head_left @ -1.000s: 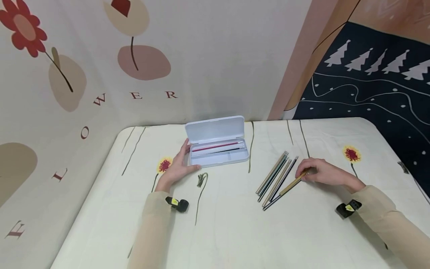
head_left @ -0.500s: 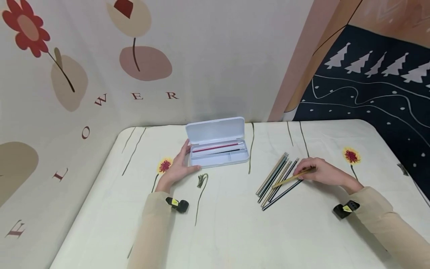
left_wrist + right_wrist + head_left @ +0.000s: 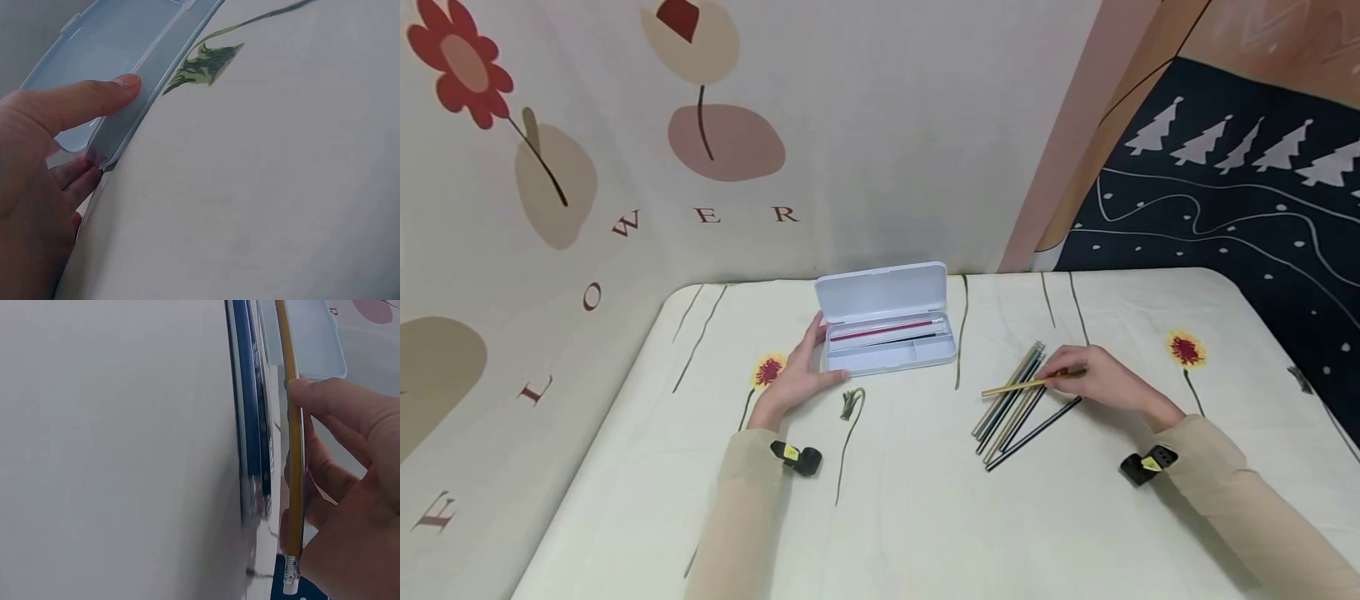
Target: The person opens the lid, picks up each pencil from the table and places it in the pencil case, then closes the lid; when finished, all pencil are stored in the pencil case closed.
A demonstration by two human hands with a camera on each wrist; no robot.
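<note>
A pale blue pencil case [image 3: 883, 293] lies with its lid raised at the table's back. Inside are a red pencil [image 3: 880, 330] and a thin dark pencil [image 3: 898, 338]. My left hand [image 3: 796, 385] holds the case's left end, thumb at the front wall and fingers round the side, as the left wrist view also shows. My right hand [image 3: 1101, 379] pinches a yellow pencil [image 3: 295, 456] between thumb and fingers, its eraser end towards the palm. The yellow pencil is above several pencils [image 3: 1009, 407] lying in a slanted bunch. A dark striped pencil [image 3: 1037, 433] lies at the bunch's right.
A white cloth with printed flowers [image 3: 1185, 348] covers the table [image 3: 895, 517]. Behind it rises a printed curtain [image 3: 880, 167], with a dark tree-patterned cloth [image 3: 1225, 208] at the right. Each wrist wears a small black camera [image 3: 805, 460].
My right hand has lifted the yellow pencil off the dark striped one and moved it left, turning it flatter across the bunch. My left hand keeps its place on the case.
</note>
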